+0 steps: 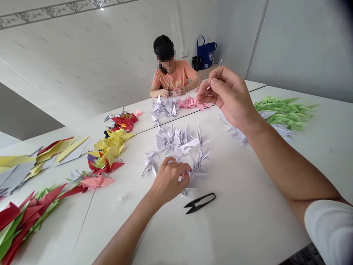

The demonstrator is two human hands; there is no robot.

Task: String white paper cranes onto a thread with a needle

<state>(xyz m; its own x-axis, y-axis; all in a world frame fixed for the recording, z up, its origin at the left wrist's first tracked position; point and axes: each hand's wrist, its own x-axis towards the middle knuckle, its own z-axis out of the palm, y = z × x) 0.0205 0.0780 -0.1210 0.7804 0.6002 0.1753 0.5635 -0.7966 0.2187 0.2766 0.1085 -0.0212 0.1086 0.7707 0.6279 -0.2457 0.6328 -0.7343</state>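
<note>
From here I see my right grip [227,94] raised well above the desk [242,235], pinched narrow on a thin steel needle [215,75]. Its long end stands up past the fingers, clear of the paper, probably so it snags nothing. My left grip [169,180] sits low, curled onto the white cranes [176,141], seemingly to steady them, though I cannot tell whether it has closed on one. Those cranes lie in a loose heap directly in front of me, within easy reach of that hand. Black snips [199,203] lie shut just beside it, handy on a bare stretch of desk. The other colours look deliberately kept apart: green cranes [284,112] to the right, yellow cranes [110,147] and red cranes [122,122] to the left. Across the desk, a co-worker [172,70] sits behind white and pink cranes [187,103], both hands close together around a small dark tool [169,88].
</note>
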